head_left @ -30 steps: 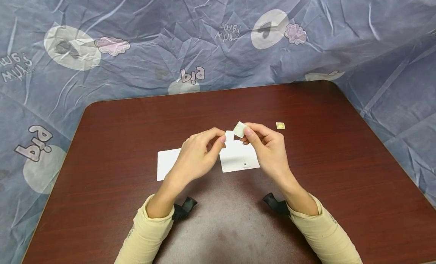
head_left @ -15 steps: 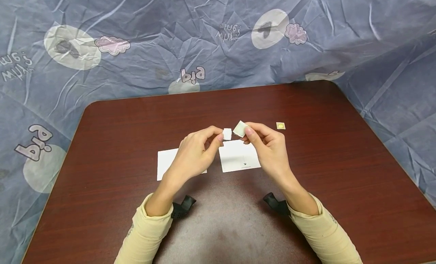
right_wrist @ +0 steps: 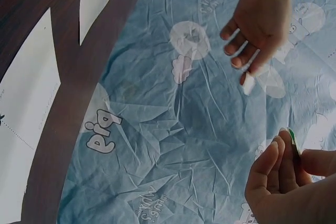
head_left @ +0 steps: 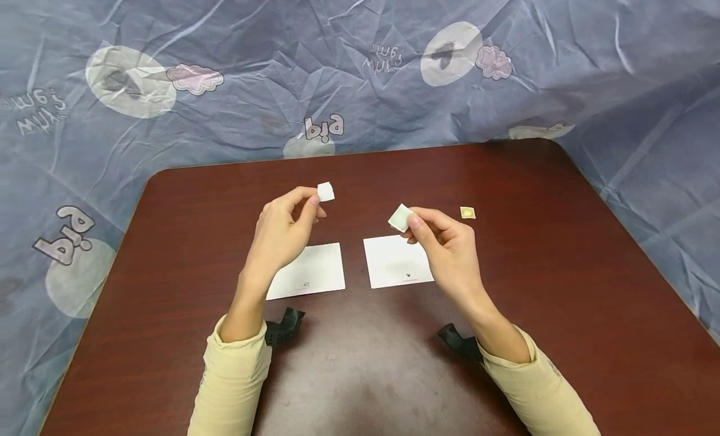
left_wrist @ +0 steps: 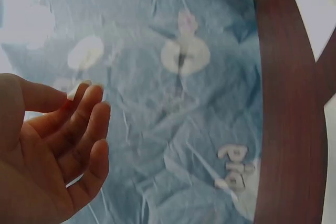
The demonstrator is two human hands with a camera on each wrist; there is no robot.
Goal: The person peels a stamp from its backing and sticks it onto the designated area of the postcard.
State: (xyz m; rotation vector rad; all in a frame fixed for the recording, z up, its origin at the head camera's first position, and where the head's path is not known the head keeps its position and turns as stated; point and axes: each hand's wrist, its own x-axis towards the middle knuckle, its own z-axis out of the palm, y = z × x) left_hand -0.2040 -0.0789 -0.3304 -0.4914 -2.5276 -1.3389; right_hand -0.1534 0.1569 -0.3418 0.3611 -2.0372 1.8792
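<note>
Left hand (head_left: 283, 228) and right hand (head_left: 447, 242) were apart, both pinching.
I observed the white slip (head_left: 325, 192) in the left, the pale square (head_left: 400, 218) in the right, both above the counter (head_left: 360, 355), near two white cards (head_left: 313, 270).

Two hands (head_left: 279, 231) (head_left: 450, 252), two cream sleeves (head_left: 232, 367) (head_left: 540, 380), two black wrist pieces (head_left: 285, 327) (head_left: 458, 342). One white square (head_left: 325, 191), one pale green square (head_left: 400, 217), one yellow square (head_left: 468, 212). Two larger white cards (head_left: 312, 270) (head_left: 396, 261), one worktop (head_left: 534, 236), one printed sheet (head_left: 236, 123).
</note>
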